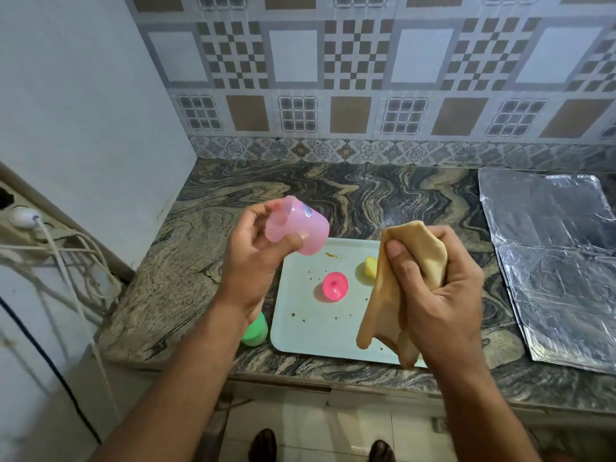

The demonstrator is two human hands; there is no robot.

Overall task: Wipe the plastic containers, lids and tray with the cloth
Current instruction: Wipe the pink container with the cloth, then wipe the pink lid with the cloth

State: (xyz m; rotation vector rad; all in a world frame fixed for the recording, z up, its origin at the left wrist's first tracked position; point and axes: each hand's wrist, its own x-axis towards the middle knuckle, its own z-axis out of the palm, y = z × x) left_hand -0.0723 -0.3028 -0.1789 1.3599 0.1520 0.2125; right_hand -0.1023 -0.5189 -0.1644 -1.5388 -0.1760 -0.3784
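pink translucent plastic container (301, 230), small cup shape w/ a sticker on its side, is up in the air above the far left corner of the pale rectangular plastic tray (300, 331), tipped on its side. left hand (253, 261) has it pinched, thumb on the near wall, fingers curled round the far side and rim. looks v. light and thin-walled, prob flexes if squeezed, smooth so could slip when rubbed; best held by rim and base so the wall stays free for wiping.

right hand (433, 288) is closed in a loose fist round a tan soft cloth (413, 261), bunched at the top, tails hanging down over the near right part of the tray. cloth is limp, will mould into the cup easily.

on the tray: bright pink round plastic lid (335, 286) about mid, yellow plastic piece (368, 268) just right of it, partly behind the cloth, can't tell if lid or cup. brown crumbs and a smear scattered on the tray. green plastic container (258, 333) sits on the marbled stone counter (186, 278) touching or just beside the tray's left edge, half hidden by the left wrist. crinkled foil sheet (550, 245) lies far right.
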